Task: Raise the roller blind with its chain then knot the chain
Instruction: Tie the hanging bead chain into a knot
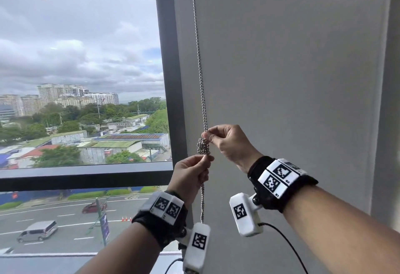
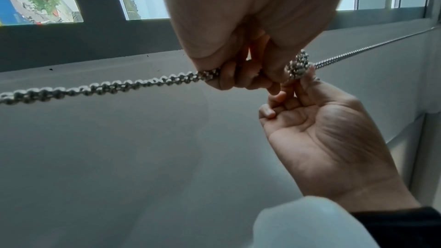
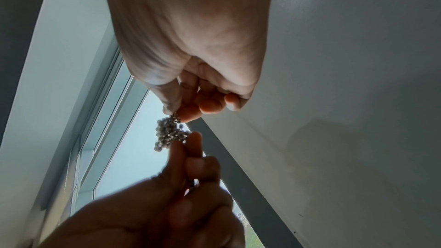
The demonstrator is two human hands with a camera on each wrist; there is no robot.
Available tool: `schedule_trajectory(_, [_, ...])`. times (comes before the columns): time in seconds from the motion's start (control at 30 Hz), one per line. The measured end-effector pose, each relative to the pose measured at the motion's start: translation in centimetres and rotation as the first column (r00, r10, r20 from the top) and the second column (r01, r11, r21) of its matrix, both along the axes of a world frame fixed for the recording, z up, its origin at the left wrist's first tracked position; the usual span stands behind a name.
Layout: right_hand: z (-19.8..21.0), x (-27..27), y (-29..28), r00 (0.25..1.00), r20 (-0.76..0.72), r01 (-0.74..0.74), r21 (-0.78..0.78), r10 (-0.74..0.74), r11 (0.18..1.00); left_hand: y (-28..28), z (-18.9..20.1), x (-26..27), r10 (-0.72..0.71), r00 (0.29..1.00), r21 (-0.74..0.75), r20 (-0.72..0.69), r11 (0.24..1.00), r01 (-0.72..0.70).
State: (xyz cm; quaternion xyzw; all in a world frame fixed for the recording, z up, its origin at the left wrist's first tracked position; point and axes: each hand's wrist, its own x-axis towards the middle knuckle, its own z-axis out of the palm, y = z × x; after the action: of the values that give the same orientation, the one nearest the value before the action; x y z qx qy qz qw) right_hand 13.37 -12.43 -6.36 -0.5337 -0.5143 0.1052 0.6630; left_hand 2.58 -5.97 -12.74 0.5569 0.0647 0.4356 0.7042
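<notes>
**Inspector A:** Head view: where is the chain?

**Inspector B:** The metal ball chain (image 1: 200, 72) hangs doubled down a grey wall (image 1: 281, 57), just beside the dark window frame (image 1: 171, 79). A bunched knot (image 1: 203, 146) sits between the hands. The right hand (image 1: 229, 144) pinches the chain directly above the knot, thumb against forefinger. The left hand (image 1: 190, 174) pinches it directly below, fingers curled round the hanging strands.

**Inspector A:** Left wrist view?

**Inspector B:** The left hand (image 2: 241, 25) has its fingers (image 2: 229, 78) closed round the doubled chain (image 2: 107, 87). The knot (image 2: 298, 67) touches the fingertips of the right hand (image 2: 329, 135), whose lower fingers curl into the palm.

**Inspector A:** Right wrist view?

**Inspector B:** The right hand (image 3: 190, 35) nips the top of the knot (image 3: 169, 133) between thumb and forefinger. The left hand (image 3: 167, 210) is dark and blurred; two fingers reach the knot's underside, pressed together
</notes>
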Motion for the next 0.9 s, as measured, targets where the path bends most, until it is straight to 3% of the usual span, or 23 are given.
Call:
schedule_trajectory(0.5, [-0.1, 0.1, 0.3, 0.998, 0.052, 0.020, -0.001, -0.020, 1.000, -0.1, -1.2, 0.5, 0.029, 1.000, -0.012, 0.010, 1.000, -0.029])
schedule_trajectory(0.9, [0.2, 1.3, 2.4, 0.973, 0.188, 0.145, -0.044, -0.134, 0.988, 2.4, -1.1, 1.7, 0.074, 0.990, 0.033, -0.118, 0.997, -0.071])
